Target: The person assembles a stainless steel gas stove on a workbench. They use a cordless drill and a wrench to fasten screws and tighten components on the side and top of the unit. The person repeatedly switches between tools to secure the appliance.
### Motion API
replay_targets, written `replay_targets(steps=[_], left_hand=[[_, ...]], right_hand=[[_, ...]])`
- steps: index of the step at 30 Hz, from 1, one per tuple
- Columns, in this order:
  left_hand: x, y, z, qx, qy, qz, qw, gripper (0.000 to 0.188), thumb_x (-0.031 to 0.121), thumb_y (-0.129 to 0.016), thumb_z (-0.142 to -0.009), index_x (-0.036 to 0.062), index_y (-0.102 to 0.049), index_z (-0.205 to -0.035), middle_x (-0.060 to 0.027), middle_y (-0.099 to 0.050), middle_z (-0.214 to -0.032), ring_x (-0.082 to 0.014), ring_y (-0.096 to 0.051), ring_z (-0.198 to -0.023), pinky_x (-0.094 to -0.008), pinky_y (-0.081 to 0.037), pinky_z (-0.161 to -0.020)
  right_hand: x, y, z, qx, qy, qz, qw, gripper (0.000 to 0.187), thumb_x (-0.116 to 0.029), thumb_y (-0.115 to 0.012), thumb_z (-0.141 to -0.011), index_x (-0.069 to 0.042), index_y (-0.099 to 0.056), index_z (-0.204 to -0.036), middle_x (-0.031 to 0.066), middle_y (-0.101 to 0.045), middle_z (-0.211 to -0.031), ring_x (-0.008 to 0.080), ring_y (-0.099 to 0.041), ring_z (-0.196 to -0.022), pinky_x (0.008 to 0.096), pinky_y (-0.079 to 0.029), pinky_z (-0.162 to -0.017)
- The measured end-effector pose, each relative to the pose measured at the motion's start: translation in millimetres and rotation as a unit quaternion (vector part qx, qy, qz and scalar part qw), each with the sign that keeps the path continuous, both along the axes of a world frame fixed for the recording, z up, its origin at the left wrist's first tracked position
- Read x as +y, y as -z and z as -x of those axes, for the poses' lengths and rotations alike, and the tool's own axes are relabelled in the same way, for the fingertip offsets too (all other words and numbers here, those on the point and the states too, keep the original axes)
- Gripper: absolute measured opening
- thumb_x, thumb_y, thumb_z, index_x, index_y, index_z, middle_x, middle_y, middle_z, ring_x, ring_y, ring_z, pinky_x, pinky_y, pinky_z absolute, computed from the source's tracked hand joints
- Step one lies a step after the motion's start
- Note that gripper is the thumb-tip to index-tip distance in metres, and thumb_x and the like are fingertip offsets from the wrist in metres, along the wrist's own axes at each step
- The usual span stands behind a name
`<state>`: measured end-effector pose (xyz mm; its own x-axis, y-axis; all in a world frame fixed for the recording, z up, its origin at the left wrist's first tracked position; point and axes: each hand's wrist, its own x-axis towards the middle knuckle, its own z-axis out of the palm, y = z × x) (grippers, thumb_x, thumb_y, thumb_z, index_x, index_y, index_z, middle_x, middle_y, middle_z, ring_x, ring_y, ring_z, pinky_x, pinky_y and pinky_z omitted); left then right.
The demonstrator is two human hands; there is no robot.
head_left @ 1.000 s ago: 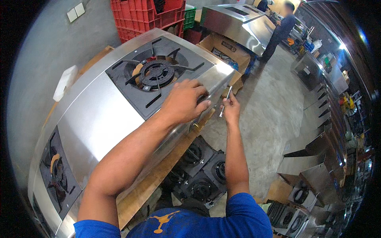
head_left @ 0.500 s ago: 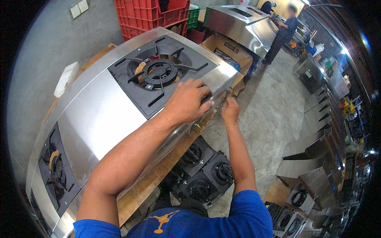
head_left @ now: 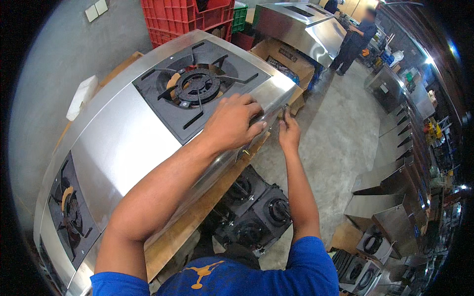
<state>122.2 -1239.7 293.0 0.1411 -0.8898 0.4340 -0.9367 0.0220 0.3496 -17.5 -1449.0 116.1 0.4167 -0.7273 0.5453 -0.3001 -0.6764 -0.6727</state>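
A stainless-steel gas stove (head_left: 133, 118) lies before me with a black burner plate (head_left: 170, 118) at its far end and another burner (head_left: 72, 209) at the near left. My left hand (head_left: 236, 120) is curled over the stove's front edge, thumb below and fingers bent on top. Just off that front face, my right hand (head_left: 290, 133) is closed round a small dark tool (head_left: 285, 111), whose exact kind I cannot make out. A brass fitting (head_left: 246, 152) sticks out from the front face below my left hand.
The stove rests over a wooden board (head_left: 197, 222). Black burner units (head_left: 256, 212) stand on the floor beneath my arms. Red crates (head_left: 187, 22) and an open cardboard box (head_left: 296, 64) are beyond the stove. A person (head_left: 356, 39) stands at the back; steel panels (head_left: 390, 177) line the right.
My right hand has turned and shifted slightly right and away from the stove's front, so the dark tool shows more. My left hand stays on the edge.
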Motion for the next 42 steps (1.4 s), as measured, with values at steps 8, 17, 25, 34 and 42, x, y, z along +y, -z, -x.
replay_targets(steps=[8, 17, 25, 34, 42], left_hand=[[-1.2, 0.0, 0.9, -0.014, -0.002, 0.015, 1.0, 0.035, 0.035, -0.068, -0.086, 0.0049, -0.067, -0.103, -0.0143, -0.061, -0.107, -0.0354, -0.056, -0.103, -0.0466, -0.044, -0.09], [-3.6, 3.3, -0.7, -0.019, 0.004, 0.025, 0.999, 0.036, 0.036, -0.069, -0.085, 0.0048, -0.067, -0.103, -0.0154, -0.061, -0.109, -0.0358, -0.057, -0.104, -0.0468, -0.044, -0.09], [-0.2, 0.5, 0.4, -0.01, 0.004, 0.009, 1.0, 0.035, 0.035, -0.068, -0.086, 0.0056, -0.067, -0.104, -0.0153, -0.061, -0.109, -0.0351, -0.055, -0.104, -0.0467, -0.043, -0.09], [-3.3, 2.5, -0.5, -0.015, -0.001, 0.005, 1.0, 0.034, 0.034, -0.07, -0.085, 0.0056, -0.067, -0.103, -0.0148, -0.061, -0.107, -0.0359, -0.056, -0.104, -0.0472, -0.044, -0.09], [-1.9, 2.6, -0.1, -0.013, 0.004, 0.01, 1.0, 0.032, 0.033, -0.07, -0.085, 0.006, -0.068, -0.101, -0.0151, -0.061, -0.106, -0.0363, -0.056, -0.102, -0.0471, -0.044, -0.089]], right_hand=[[-10.2, 12.5, -16.4, 0.109, 0.052, 0.051, 0.991, 0.029, -0.004, -0.06, -0.086, -0.005, -0.065, -0.114, 0.0216, -0.065, -0.102, 0.0447, -0.062, -0.093, 0.0448, -0.052, -0.081], [21.7, -47.2, -1.3, -0.126, -0.117, -0.42, 0.891, 0.032, -0.003, -0.052, -0.096, 0.002, -0.057, -0.127, 0.0052, -0.063, -0.094, 0.0114, -0.062, -0.073, 0.0223, -0.049, -0.052], [-11.8, 9.4, -6.3, 0.029, 0.006, 0.137, 0.99, 0.043, 0.002, -0.053, -0.089, -0.004, -0.057, -0.132, 0.0206, -0.063, -0.098, 0.0392, -0.062, -0.082, 0.0419, -0.051, -0.076], [12.4, -23.3, -16.9, -0.08, -0.1, -0.307, 0.943, 0.028, -0.002, -0.052, -0.091, -0.001, -0.063, -0.117, 0.0113, -0.065, -0.085, 0.0278, -0.067, -0.07, 0.037, -0.054, -0.061], [19.2, -46.2, 5.5, -0.172, -0.085, -0.432, 0.881, 0.043, -0.005, -0.056, -0.097, -0.002, -0.052, -0.14, 0.0025, -0.06, -0.086, 0.014, -0.063, -0.065, 0.027, -0.051, -0.053]])
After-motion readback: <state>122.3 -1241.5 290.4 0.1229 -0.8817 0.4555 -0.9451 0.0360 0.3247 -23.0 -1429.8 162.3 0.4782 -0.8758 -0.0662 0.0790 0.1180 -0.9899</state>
